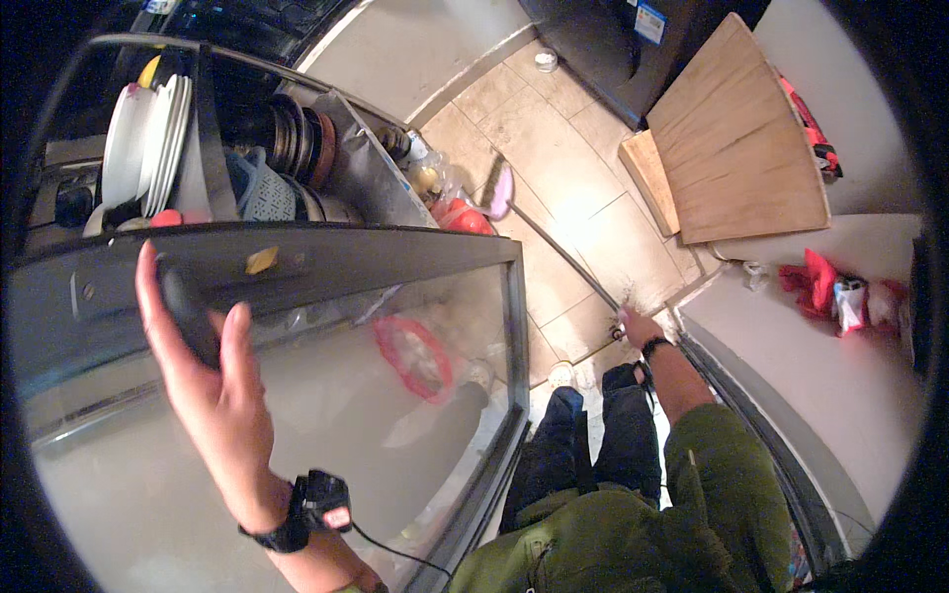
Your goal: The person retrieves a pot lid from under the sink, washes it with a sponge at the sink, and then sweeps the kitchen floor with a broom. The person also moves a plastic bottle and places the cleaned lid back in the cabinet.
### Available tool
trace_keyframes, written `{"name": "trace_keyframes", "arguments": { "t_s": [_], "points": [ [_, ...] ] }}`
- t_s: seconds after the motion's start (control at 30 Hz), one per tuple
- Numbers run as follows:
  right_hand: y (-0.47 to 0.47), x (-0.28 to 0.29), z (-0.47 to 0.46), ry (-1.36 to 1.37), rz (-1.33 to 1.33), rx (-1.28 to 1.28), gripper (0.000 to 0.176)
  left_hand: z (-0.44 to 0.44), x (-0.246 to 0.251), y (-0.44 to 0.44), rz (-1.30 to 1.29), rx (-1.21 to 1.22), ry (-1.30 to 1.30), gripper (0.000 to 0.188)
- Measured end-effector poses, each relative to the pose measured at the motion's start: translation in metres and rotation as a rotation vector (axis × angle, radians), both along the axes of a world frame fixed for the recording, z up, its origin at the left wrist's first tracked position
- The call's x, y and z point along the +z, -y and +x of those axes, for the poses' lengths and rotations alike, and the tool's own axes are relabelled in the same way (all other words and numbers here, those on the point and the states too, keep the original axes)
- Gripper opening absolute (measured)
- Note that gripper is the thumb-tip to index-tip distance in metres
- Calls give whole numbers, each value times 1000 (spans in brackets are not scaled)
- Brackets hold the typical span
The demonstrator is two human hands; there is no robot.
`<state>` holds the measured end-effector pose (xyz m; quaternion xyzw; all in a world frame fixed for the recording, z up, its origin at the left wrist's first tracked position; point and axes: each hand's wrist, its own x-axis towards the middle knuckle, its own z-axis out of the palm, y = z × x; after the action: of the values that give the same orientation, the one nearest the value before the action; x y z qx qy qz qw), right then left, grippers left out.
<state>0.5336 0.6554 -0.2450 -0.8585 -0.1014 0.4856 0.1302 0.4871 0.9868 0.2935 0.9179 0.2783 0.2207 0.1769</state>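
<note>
My right hand is closed around the upper end of a broom's dark handle. The broom's pink head, with dark bristles, rests on the tiled floor beside plastic bags. My left hand is raised at the left, fingers spread, over a grey-framed glass door. A dark rounded object, perhaps the door's knob or handle, lies between its thumb and fingers; whether the hand grips it cannot be told. A device with a cable is strapped to the left wrist.
Behind the door a rack holds white plates, dark pans and a blue basket. A red bag lies by the rack. A wooden board leans at the right. A small container stands on the far floor.
</note>
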Motion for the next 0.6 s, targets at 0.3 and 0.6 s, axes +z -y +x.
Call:
{"name": "trace_keyframes", "arguments": {
  "t_s": [0.3, 0.6],
  "points": [
    [219, 81, -136, -113, -278, -83, 56, -7, -1, -5, 106, -100, -34, 68],
    [328, 213, -264, 61, -220, 6, 49, -9, 5, -4, 40, -73, -65, 74]
  ]
}}
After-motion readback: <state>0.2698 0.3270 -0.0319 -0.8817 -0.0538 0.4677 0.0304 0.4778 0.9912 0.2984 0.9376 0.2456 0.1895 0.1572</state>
